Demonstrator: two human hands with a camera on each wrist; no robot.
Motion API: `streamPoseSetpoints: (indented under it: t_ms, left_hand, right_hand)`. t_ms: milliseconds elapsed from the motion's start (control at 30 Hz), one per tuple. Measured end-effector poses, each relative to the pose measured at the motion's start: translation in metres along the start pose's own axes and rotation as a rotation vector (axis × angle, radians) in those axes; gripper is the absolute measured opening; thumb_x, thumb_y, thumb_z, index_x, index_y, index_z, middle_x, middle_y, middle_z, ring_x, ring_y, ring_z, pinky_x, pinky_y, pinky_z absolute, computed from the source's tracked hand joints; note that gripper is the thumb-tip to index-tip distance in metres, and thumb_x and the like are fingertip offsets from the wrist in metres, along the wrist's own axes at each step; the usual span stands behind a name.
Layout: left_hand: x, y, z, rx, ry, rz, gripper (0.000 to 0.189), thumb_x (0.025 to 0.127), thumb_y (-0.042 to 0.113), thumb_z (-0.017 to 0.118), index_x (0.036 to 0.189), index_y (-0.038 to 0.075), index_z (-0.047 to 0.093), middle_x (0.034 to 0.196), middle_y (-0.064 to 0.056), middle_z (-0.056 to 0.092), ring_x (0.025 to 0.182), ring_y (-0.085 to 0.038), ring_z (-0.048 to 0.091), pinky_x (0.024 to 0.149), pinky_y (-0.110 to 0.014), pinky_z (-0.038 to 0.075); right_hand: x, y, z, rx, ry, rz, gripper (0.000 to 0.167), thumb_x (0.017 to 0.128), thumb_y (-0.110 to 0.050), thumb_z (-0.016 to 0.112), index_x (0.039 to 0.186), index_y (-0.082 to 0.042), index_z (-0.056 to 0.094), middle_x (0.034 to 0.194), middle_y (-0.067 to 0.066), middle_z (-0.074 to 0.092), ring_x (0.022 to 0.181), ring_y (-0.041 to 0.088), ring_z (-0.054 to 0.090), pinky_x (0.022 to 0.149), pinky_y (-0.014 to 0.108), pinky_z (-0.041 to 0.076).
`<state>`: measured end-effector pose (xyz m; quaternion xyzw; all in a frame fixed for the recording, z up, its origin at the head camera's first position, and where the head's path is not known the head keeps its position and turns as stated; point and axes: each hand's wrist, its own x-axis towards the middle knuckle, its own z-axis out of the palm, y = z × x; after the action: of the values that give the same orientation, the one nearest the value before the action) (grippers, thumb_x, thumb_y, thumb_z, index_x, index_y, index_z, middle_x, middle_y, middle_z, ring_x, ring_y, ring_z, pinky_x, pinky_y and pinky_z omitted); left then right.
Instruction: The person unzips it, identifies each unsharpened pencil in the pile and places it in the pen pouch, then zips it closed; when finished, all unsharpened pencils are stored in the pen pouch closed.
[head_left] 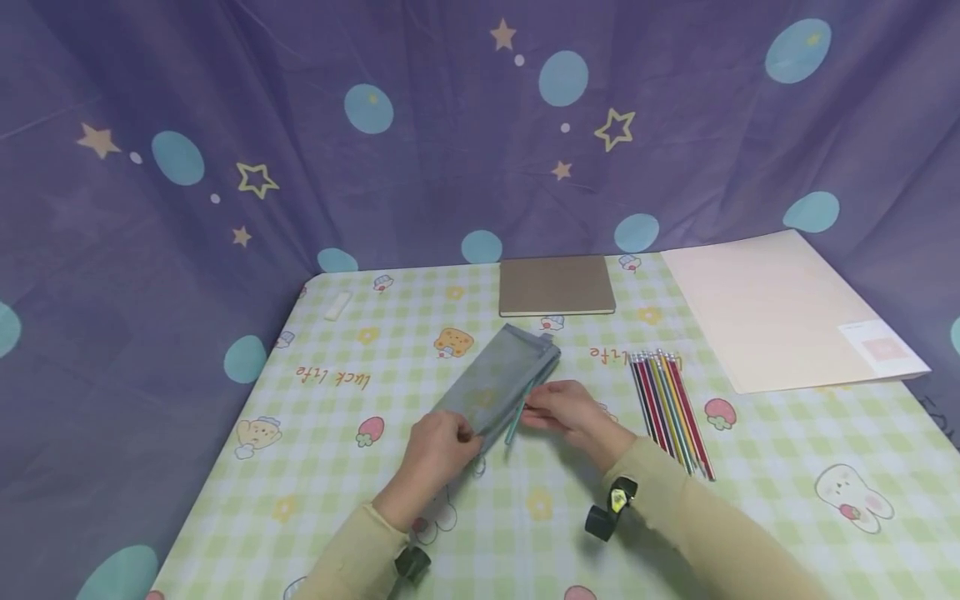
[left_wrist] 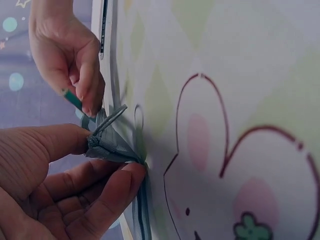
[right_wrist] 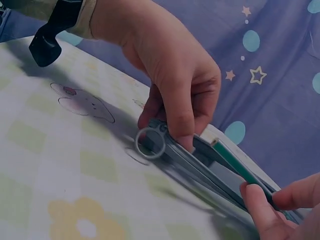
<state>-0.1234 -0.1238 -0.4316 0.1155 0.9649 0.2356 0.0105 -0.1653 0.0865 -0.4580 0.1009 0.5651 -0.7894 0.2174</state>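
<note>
A grey-blue, see-through zip pencil case (head_left: 491,367) lies slanted in the middle of the table. At its near end, my left hand (head_left: 442,446) grips the edge between thumb and fingers. A ring-shaped zip pull (right_wrist: 137,143) sticks out beside the left thumb in the right wrist view. My right hand (head_left: 566,408) pinches a green pencil (head_left: 514,423) along the case's right side. In the right wrist view, the pencil (right_wrist: 234,162) lies over the parted zip opening, its end pointing towards the left hand. The left wrist view shows the same pencil end (left_wrist: 73,98) poking out past the right fingers.
To the right lies a row of several coloured pencils (head_left: 667,408). A brown notebook (head_left: 557,286) is at the back edge, with a large pale folder (head_left: 780,308) at the back right. A small white block (head_left: 338,306) sits at the back left.
</note>
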Motion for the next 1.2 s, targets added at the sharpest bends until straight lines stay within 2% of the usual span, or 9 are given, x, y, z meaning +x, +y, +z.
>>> streamPoseSetpoints:
  t_ms: [167, 367, 500, 633, 800, 1033, 1200]
  left_hand:
    - [0.0, 0.001, 0.0, -0.005, 0.01, 0.028, 0.021, 0.077, 0.014, 0.075, 0.06, 0.015, 0.065, 0.055, 0.01, 0.053, 0.054, -0.009, 0.044, 0.057, -0.027, 0.041]
    - [0.0, 0.002, -0.001, -0.007, 0.023, 0.048, 0.036, 0.074, 0.01, 0.072, 0.051, 0.017, 0.046, 0.047, 0.012, 0.034, 0.049, -0.008, 0.033, 0.052, -0.025, 0.03]
    - [0.0, 0.003, -0.001, 0.0, 0.025, 0.049, 0.034, 0.074, 0.009, 0.072, 0.051, 0.017, 0.049, 0.048, 0.011, 0.039, 0.049, -0.008, 0.035, 0.052, -0.025, 0.032]
    - [-0.001, 0.004, 0.0, 0.018, 0.02, 0.045, 0.027, 0.075, 0.012, 0.074, 0.054, 0.016, 0.058, 0.052, 0.01, 0.049, 0.051, -0.008, 0.04, 0.053, -0.025, 0.036]
    - [-0.001, 0.006, 0.0, 0.035, 0.039, 0.062, 0.026, 0.076, 0.012, 0.075, 0.055, 0.017, 0.06, 0.052, 0.01, 0.05, 0.051, -0.008, 0.041, 0.053, -0.025, 0.037]
    - [-0.001, 0.007, -0.001, 0.043, 0.023, 0.06, 0.025, 0.076, 0.012, 0.075, 0.055, 0.017, 0.061, 0.052, 0.011, 0.05, 0.051, -0.007, 0.041, 0.053, -0.025, 0.036]
    - [0.0, 0.007, -0.001, 0.037, 0.02, 0.068, 0.03, 0.076, 0.012, 0.073, 0.052, 0.017, 0.057, 0.049, 0.012, 0.045, 0.05, -0.008, 0.038, 0.052, -0.025, 0.034]
  right_hand:
    - [0.007, 0.004, 0.012, 0.02, 0.078, -0.004, 0.033, 0.092, 0.011, 0.054, 0.121, 0.023, 0.046, 0.083, 0.017, 0.066, 0.066, 0.017, 0.068, 0.071, 0.029, 0.056]
    - [0.012, 0.009, 0.024, 0.026, 0.171, -0.02, 0.02, 0.09, 0.014, 0.054, 0.108, 0.019, 0.053, 0.08, 0.019, 0.065, 0.066, 0.019, 0.067, 0.068, 0.03, 0.056]
    - [0.012, 0.011, 0.029, 0.017, 0.199, -0.029, 0.02, 0.089, 0.014, 0.055, 0.109, 0.018, 0.052, 0.08, 0.02, 0.065, 0.064, 0.019, 0.066, 0.066, 0.029, 0.056]
    - [0.012, 0.012, 0.03, 0.006, 0.203, -0.035, 0.027, 0.086, 0.015, 0.058, 0.113, 0.019, 0.052, 0.086, 0.022, 0.065, 0.064, 0.018, 0.067, 0.067, 0.029, 0.056]
    - [0.011, 0.015, 0.032, -0.031, 0.165, -0.085, 0.035, 0.079, 0.019, 0.06, 0.114, 0.02, 0.054, 0.094, 0.024, 0.066, 0.067, 0.018, 0.067, 0.069, 0.029, 0.056]
    - [0.008, 0.017, 0.035, -0.096, 0.131, -0.104, 0.036, 0.076, 0.021, 0.063, 0.109, 0.012, 0.052, 0.085, 0.017, 0.065, 0.065, 0.017, 0.065, 0.069, 0.031, 0.056]
    - [0.005, 0.017, 0.038, -0.143, 0.111, -0.092, 0.036, 0.077, 0.019, 0.064, 0.11, 0.011, 0.052, 0.084, 0.017, 0.065, 0.063, 0.018, 0.065, 0.068, 0.033, 0.057]
